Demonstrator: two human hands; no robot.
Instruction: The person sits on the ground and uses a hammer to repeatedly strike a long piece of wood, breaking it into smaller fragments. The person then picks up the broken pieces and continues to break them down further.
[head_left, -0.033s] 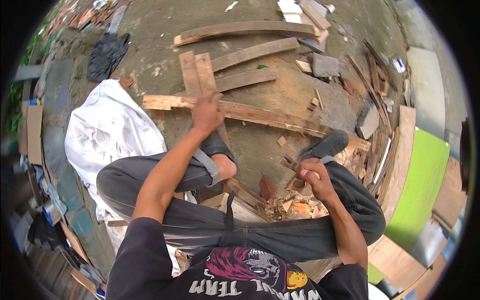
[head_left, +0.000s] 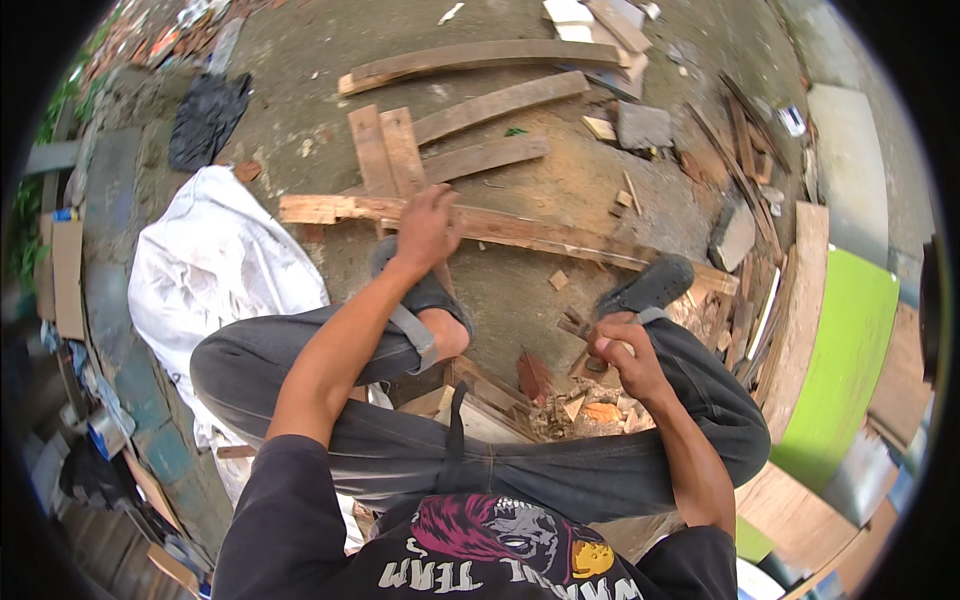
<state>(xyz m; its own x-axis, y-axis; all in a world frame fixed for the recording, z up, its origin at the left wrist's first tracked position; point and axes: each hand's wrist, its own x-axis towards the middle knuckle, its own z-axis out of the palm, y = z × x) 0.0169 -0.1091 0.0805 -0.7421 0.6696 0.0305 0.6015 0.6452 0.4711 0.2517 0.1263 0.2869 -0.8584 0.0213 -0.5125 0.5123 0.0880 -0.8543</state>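
A long, rough-edged wooden plank (head_left: 560, 238) lies crosswise in front of me, its left end splintered and pale. My left hand (head_left: 430, 225) is closed over it left of its middle, fingers curled across the top edge. Two short boards (head_left: 372, 150) stick out beyond the plank near that hand. In the fist of my right hand (head_left: 628, 358) is a claw hammer (head_left: 573, 323); its claw and round face show below the fist, close to my right shoe (head_left: 650, 285). Most of the hammer's handle is hidden by the fingers.
Several more planks (head_left: 490, 52) lie farther off. Wood chips (head_left: 600, 410) are heaped between my legs. A white sack (head_left: 215, 250) bulges at my left. Grey stone blocks (head_left: 645, 127) and a green panel (head_left: 835, 350) are on the right.
My left hand has shifted slightly to the right along the plank. The right hand still holds the hammer in nearly the same place. The whole view has moved a little.
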